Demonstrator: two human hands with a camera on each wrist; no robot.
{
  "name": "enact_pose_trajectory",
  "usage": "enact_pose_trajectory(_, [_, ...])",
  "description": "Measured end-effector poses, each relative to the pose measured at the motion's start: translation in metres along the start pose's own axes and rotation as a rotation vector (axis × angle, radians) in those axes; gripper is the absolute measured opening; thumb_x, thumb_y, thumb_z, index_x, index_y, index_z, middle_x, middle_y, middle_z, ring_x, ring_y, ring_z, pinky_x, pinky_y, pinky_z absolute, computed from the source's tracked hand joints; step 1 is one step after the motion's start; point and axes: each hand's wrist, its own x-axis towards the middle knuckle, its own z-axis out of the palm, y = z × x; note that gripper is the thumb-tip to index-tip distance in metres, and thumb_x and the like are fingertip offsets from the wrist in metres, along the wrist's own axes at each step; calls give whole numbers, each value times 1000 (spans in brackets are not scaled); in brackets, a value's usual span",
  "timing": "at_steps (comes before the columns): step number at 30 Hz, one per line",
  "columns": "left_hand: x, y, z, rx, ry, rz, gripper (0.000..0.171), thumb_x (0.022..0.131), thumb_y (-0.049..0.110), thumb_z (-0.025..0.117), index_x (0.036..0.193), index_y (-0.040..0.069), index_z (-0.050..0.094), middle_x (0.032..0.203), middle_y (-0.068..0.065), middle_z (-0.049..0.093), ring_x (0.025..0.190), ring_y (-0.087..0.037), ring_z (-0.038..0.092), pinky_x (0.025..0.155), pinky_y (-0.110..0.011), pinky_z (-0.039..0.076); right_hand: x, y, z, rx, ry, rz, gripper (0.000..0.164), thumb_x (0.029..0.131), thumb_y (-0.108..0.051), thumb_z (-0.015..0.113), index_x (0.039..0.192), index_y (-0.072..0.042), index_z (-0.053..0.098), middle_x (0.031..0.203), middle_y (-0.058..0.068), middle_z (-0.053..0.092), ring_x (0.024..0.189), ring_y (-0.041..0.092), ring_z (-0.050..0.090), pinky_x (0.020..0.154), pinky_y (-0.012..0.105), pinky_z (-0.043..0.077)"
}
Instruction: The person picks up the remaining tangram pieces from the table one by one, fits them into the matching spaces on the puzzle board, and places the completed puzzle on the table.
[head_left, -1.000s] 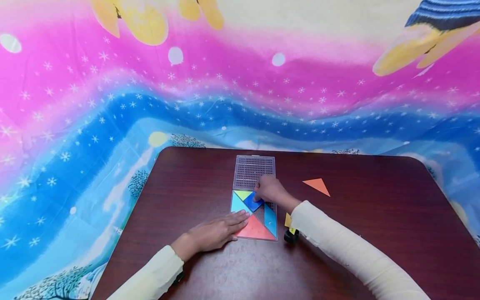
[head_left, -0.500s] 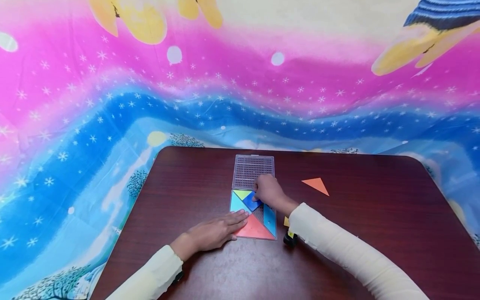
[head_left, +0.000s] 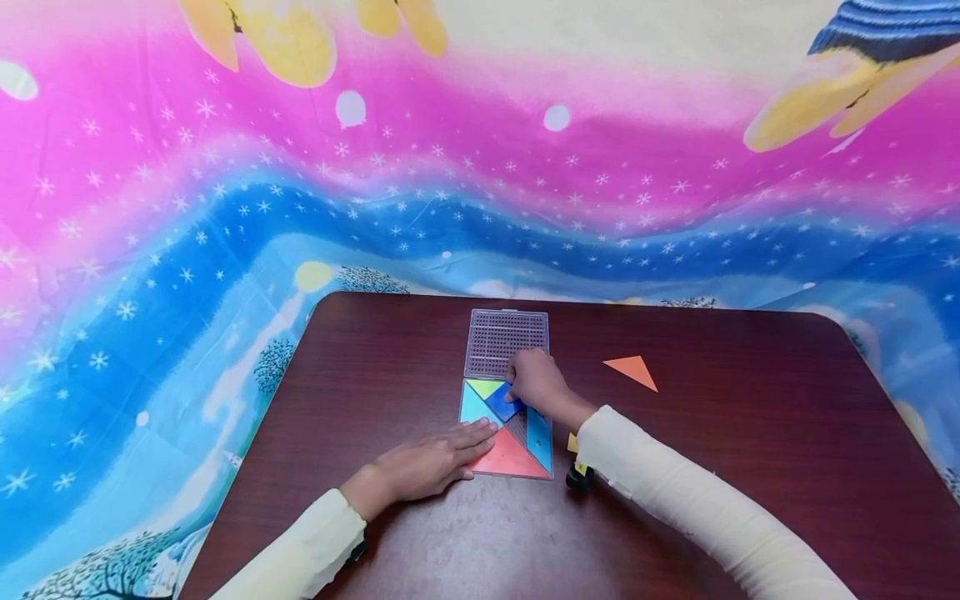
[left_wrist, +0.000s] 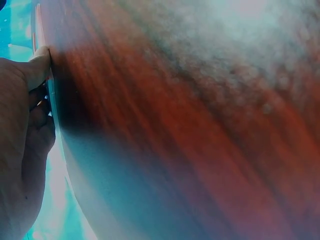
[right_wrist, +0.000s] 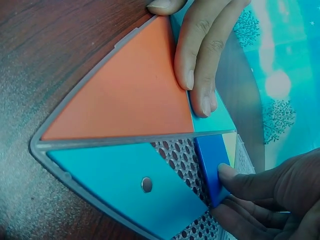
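With thumb and fingers, my right hand pinches a blue square tile, which stands slightly tilted in the clear tray. My left hand lies with fairly straight fingers across the salmon large triangle and the turquoise large triangle, holding them at the tray's left side. A light-blue parallelogram with a small round hole sits along the right side of the tray. Behind the blue tile shows a yellow-green triangle. Bare perforated floor appears between the blue tile and the parallelogram.
The tray's perforated lid lies folded back at the far side. An orange triangle rests on the brown table to the right. A yellow piece is partly hidden by the right sleeve. A patterned cloth hangs behind.
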Motion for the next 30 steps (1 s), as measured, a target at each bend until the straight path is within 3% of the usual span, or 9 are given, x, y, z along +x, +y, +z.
enact_pose_trajectory(10, [0,-1,2,-5,11,1,55,111,31,45,161,13,33,172,-3,23,159,-18,21,126,-38,31,0,-4,0,-36,-30,56,44,83,-6,85,59,-10,48,54,-1,36,50,14,46,50,22,42])
enact_pose_trajectory(18, [0,0,0,-2,3,8,55,111,31,44,161,13,32,172,-3,23,159,-19,21,126,-38,31,0,-5,-1,-45,-31,63,41,84,-6,83,61,-9,50,54,0,38,51,16,50,50,21,43])
enact_pose_trajectory(23, [-1,1,0,-28,-9,-11,56,111,32,45,162,14,32,172,-2,22,159,-19,21,126,-39,32,3,1,-3,-52,-69,42,27,87,-7,81,69,-6,61,62,0,49,57,15,53,53,23,46])
enact_pose_trajectory(30, [-1,2,-1,-42,-6,-21,55,111,32,45,161,13,33,172,-2,23,159,-19,21,127,-38,30,7,17,-31,-95,-94,13,11,86,-9,82,83,-7,71,81,3,69,67,14,58,61,26,48])
